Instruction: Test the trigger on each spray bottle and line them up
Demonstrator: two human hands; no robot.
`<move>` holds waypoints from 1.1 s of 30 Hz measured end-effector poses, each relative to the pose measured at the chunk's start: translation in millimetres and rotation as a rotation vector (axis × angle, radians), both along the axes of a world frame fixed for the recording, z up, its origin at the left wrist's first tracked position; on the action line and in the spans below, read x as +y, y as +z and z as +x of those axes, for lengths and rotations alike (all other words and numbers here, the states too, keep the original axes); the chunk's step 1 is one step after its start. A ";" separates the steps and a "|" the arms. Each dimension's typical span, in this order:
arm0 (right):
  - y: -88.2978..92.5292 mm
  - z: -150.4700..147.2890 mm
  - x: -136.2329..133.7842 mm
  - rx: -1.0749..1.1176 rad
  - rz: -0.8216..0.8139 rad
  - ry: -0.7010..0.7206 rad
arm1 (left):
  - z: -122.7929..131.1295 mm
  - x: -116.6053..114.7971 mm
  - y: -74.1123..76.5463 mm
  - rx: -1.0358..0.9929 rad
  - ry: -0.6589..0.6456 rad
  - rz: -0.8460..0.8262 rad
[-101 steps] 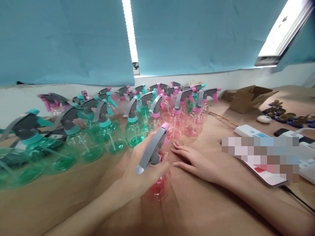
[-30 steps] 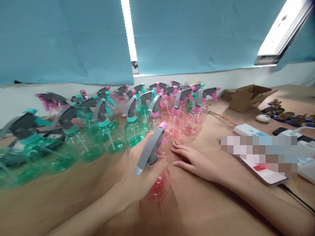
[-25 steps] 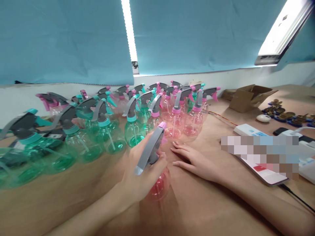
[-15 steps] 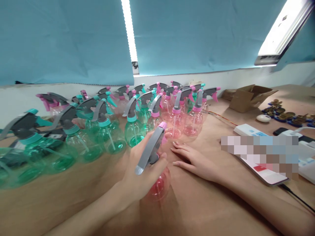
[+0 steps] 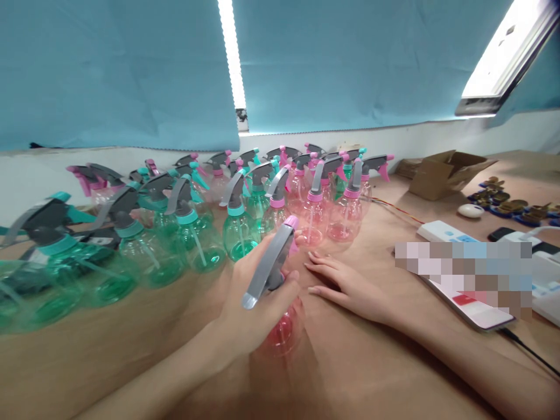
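Movement since half a second ago: scarcely any; the whole view sits slightly farther right, suggesting a small head turn, while the left hand (image 5: 260, 318) and its bottle keep their relation.
Left-hand grip: closed around the neck of a pink spray bottle (image 5: 282, 335), thumb on the near right side, a fingertip showing beside the pink trigger (image 5: 293, 249).
Sprayer head: grey lever (image 5: 266, 268) sloping back over the hand, pink nozzle (image 5: 291, 221) uppermost and pointing away.
Bottle position: front centre, apparently upright on the brown tabletop (image 5: 359, 364).
Right hand (image 5: 345, 284): palm down, fingers spread, resting on the tabletop just beside the bottle, holding nothing visible.
Step in hand: judged to be holding the bottle steady at the trigger; a squeeze cannot be confirmed.
Next move: would call for a firm neck grip, whether pressing or lifting, and care around the neighbours.
Bottles beyond: teal-collared green spray bottles (image 5: 240, 233) mainly left, pink-collared spray bottles (image 5: 312, 224) mainly right, crowded at the rear.
Right margin: white power strip (image 5: 448, 232), white mouse (image 5: 470, 210), cardboard box (image 5: 431, 175).
Hard to make out: most left fingers, behind the sprayer; the bottle's neck, covered; a pixelated device (image 5: 481, 315); the leftmost green bottle, cut off.
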State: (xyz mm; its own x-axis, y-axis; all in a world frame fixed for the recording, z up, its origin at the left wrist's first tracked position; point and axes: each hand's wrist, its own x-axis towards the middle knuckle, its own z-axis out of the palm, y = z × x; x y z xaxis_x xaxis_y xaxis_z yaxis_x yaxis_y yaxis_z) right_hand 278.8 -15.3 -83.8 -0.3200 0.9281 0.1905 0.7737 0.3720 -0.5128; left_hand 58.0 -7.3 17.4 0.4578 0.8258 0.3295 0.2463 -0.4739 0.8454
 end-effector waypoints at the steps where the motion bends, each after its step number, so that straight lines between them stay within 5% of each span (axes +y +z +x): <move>1: 0.2 -0.1 0.0 -0.004 0.000 0.000 | 0.3 -0.1 0.4 0.000 -0.002 -0.001; 33: -3.9 0.6 0.2 0.038 0.024 -0.007 | -3.8 3.5 10.9 0.055 -0.041 0.097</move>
State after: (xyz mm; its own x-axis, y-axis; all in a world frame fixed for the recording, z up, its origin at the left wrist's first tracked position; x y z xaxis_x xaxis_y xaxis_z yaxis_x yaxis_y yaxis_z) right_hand 279.4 -15.1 -87.7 -0.3057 0.9251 0.2252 0.7562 0.3796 -0.5329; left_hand 54.1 -3.8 28.3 0.5099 0.7716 0.3804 0.2703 -0.5635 0.7806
